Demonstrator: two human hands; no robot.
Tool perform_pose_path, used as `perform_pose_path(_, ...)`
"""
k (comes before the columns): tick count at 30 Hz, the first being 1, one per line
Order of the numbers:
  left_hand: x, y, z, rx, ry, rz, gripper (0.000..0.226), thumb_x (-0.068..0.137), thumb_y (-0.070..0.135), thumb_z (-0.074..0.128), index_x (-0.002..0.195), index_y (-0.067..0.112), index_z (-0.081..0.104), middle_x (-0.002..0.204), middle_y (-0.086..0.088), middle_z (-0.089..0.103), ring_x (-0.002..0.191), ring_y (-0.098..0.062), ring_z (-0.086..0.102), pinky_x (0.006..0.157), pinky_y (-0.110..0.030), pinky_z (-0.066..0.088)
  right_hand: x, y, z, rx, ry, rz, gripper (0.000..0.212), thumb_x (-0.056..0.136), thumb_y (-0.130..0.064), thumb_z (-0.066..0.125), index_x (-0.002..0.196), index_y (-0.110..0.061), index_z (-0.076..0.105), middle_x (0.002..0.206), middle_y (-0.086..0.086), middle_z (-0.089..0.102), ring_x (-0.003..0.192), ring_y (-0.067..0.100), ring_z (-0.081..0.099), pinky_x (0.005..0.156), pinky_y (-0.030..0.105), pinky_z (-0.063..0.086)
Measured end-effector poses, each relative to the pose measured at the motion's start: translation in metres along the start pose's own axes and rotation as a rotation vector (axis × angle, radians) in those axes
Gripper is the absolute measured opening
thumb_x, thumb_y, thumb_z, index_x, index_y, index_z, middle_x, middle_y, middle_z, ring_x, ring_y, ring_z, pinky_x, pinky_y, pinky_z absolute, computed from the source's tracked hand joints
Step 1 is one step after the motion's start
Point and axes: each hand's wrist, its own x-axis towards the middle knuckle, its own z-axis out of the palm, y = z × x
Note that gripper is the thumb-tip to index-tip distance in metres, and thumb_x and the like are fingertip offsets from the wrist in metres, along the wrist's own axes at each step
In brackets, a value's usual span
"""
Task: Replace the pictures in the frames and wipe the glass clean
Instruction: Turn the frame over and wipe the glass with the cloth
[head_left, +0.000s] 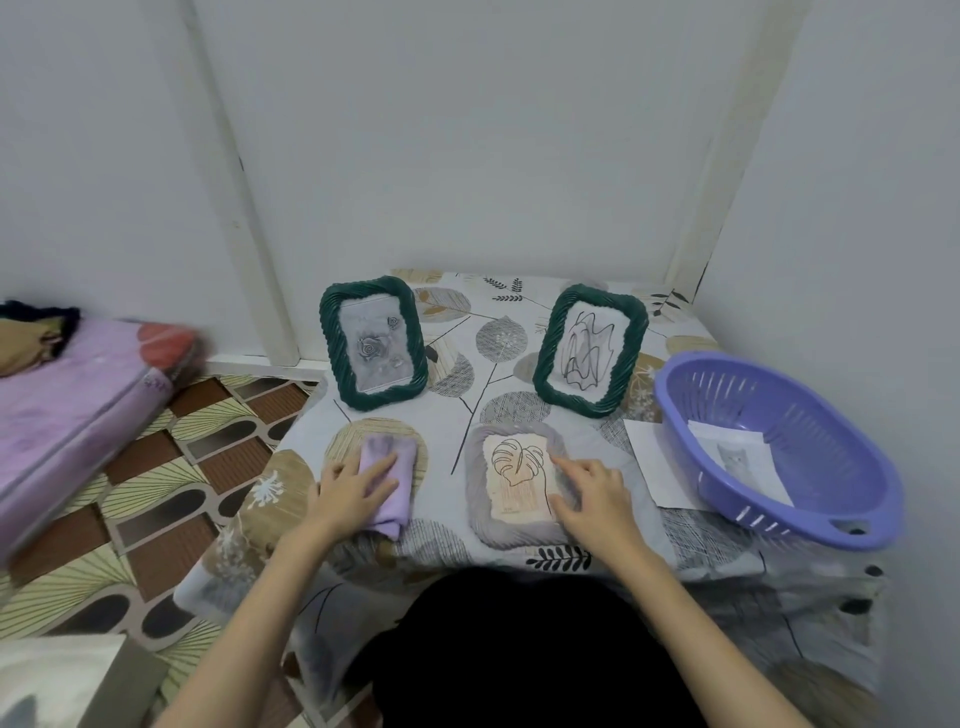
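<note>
Three frames sit on my cloth-covered table (519, 322). One grey frame (514, 483) lies flat at the near edge, showing a leaf picture (518, 475), and my right hand (592, 493) rests on its right side with fingers loosely spread. Just left of it, my left hand (348, 491) presses flat, fingers straight, on a folded lilac cloth (387, 480). Behind stand two green frames, one with roses (371, 343), one with a scribble drawing (589, 351). At the right, a purple basket (831, 499) holds a printed picture (737, 457) and overlaps a white sheet (654, 462).
</note>
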Motion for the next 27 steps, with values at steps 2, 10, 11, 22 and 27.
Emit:
perform_pose_path(2, -0.001, 0.002, 0.001, 0.046, 0.022, -0.028, 0.046, 0.095, 0.051, 0.032, 0.140, 0.045, 0.028, 0.156, -0.001, 0.014, 0.140, -0.031, 0.015, 0.113, -0.047, 0.015, -0.003, 0.002, 0.003, -0.044, -0.018, 0.030, 0.051, 0.086, -0.033, 0.055, 0.136, -0.032, 0.040, 0.130, -0.001, 0.044, 0.117, 0.022, 0.035, 0.097, 0.035, 0.031)
perform_pose_path(10, 0.006, 0.085, 0.030, -0.111, 0.209, 0.268, 0.054, 0.094, 0.036, 0.046, 0.141, 0.013, 0.033, 0.144, -0.015, 0.038, 0.134, -0.028, 0.031, 0.112, -0.035, 0.020, -0.001, 0.007, 0.005, -0.240, -0.076, 0.205, 0.056, 0.094, -0.049, 0.034, 0.140, -0.019, 0.034, 0.155, 0.009, 0.013, 0.143, 0.027, 0.003, 0.111, 0.056, 0.001)
perform_pose_path(11, 0.006, 0.094, 0.037, -0.108, 0.169, 0.270, 0.057, 0.093, 0.037, 0.046, 0.141, 0.011, 0.031, 0.141, -0.015, 0.041, 0.132, -0.028, 0.033, 0.110, -0.034, 0.022, -0.001, 0.006, 0.006, -0.223, -0.090, 0.204, 0.053, 0.094, -0.047, 0.034, 0.139, -0.019, 0.036, 0.155, 0.009, 0.013, 0.143, 0.027, 0.002, 0.111, 0.057, -0.001)
perform_pose_path(22, -0.007, 0.115, 0.030, -1.321, 0.158, 0.096, 0.065, 0.067, -0.011, 0.068, 0.114, 0.032, 0.054, 0.121, -0.004, 0.054, 0.115, -0.028, 0.054, 0.098, -0.049, 0.046, -0.020, 0.007, 0.011, 0.669, 0.210, 0.191, 0.046, 0.078, -0.008, 0.071, 0.122, -0.007, 0.058, 0.117, 0.006, 0.062, 0.106, 0.017, 0.057, 0.095, 0.022, 0.043)
perform_pose_path(27, -0.018, 0.116, 0.009, -1.448, 0.107, 0.285, 0.073, 0.064, -0.027, 0.057, 0.112, 0.028, 0.060, 0.129, 0.006, 0.055, 0.121, -0.022, 0.051, 0.101, -0.042, 0.044, -0.025, -0.004, -0.013, 0.857, 0.230, 0.046, 0.051, 0.076, 0.004, 0.069, 0.120, -0.019, 0.055, 0.105, 0.006, 0.065, 0.072, -0.002, 0.061, 0.073, 0.017, 0.051)
